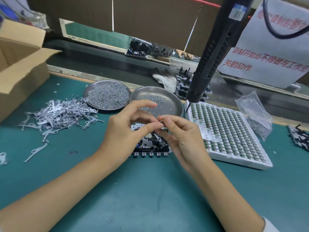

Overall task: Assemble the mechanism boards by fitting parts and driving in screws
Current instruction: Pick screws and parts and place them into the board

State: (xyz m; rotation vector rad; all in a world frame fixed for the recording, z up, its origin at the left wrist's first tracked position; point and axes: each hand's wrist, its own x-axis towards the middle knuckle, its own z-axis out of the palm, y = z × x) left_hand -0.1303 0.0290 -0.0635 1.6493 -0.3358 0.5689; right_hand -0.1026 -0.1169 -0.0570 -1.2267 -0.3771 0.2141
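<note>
We are fitting a part: our left hand and right hand both pinch a tiny piece at the fingers, just above the board on the desk. Next, we judge, seat it on the board below, aligned carefully.

Green bench mat, mechanism board, two steel dishes, lever pile, white tray
</note>
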